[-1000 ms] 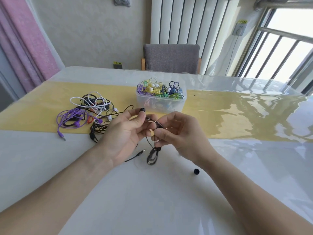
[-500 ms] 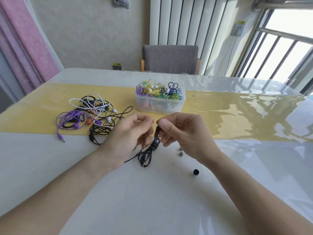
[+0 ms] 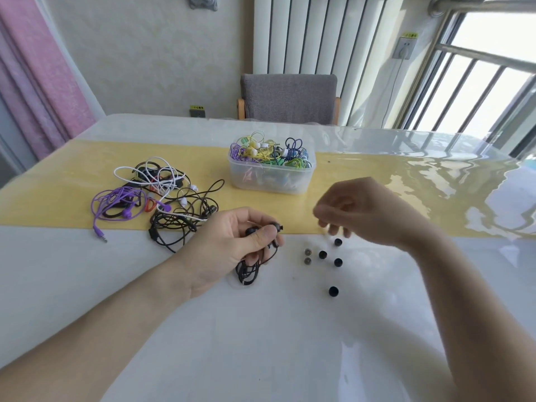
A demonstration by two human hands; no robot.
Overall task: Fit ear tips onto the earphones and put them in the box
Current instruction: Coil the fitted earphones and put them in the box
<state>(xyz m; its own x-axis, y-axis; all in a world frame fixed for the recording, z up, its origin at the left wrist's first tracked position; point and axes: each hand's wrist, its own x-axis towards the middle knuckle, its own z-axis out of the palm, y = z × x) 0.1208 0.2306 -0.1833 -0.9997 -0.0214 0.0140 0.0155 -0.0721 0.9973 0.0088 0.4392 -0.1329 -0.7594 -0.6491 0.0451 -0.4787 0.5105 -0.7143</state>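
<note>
My left hand (image 3: pixel 232 242) grips a coiled black earphone (image 3: pixel 252 265), its buds poking out by my thumb and the cord bundle hanging below the fingers. My right hand (image 3: pixel 359 210) hovers blurred to the right, fingertips pointing down over loose ear tips (image 3: pixel 322 254) on the white table; I cannot tell whether it holds one. Several black tips and two grey ones (image 3: pixel 307 252) lie there, one black tip (image 3: pixel 333 291) nearer me. The clear plastic box (image 3: pixel 271 177) of coloured earphones stands behind on the yellow runner.
A tangle of purple, white and black earphones (image 3: pixel 150 198) lies left on the yellow runner (image 3: pixel 58 184). A grey chair (image 3: pixel 288 97) stands at the far table edge. The glossy table (image 3: pixel 261 343) stretches toward me.
My right hand has let go of the black earphone and moved right, over the ear tips. My left hand now holds the bundle alone.
</note>
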